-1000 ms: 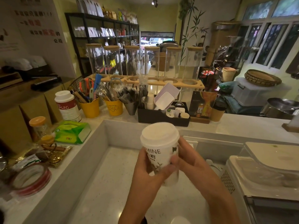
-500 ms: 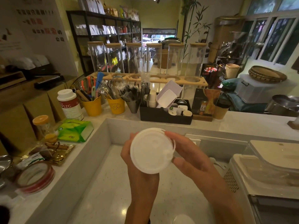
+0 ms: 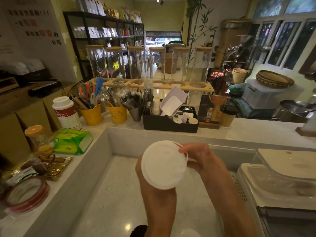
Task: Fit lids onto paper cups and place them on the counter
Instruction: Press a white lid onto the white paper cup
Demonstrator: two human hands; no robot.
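A paper cup is tipped towards me, so its round white lid (image 3: 163, 165) faces the camera and hides the cup's body. My left hand (image 3: 154, 190) wraps the cup from below and behind. My right hand (image 3: 199, 157) pinches the lid's upper right rim, thumb and fingers on the edge. The cup is held in the air above the lower white counter (image 3: 106, 202).
A raised counter ledge (image 3: 248, 132) runs behind, with a black organiser tray (image 3: 169, 124), yellow utensil buckets (image 3: 92, 114), a brown lidded cup (image 3: 228, 116), a white canister (image 3: 65, 113) and a green tissue pack (image 3: 72, 141). A machine with a clear cover (image 3: 282, 177) stands at right. Tape rolls (image 3: 27, 194) lie at left.
The upright cup has been tipped towards me until its lid faces the camera. My right hand shifted from the cup's side to the lid's upper right rim.
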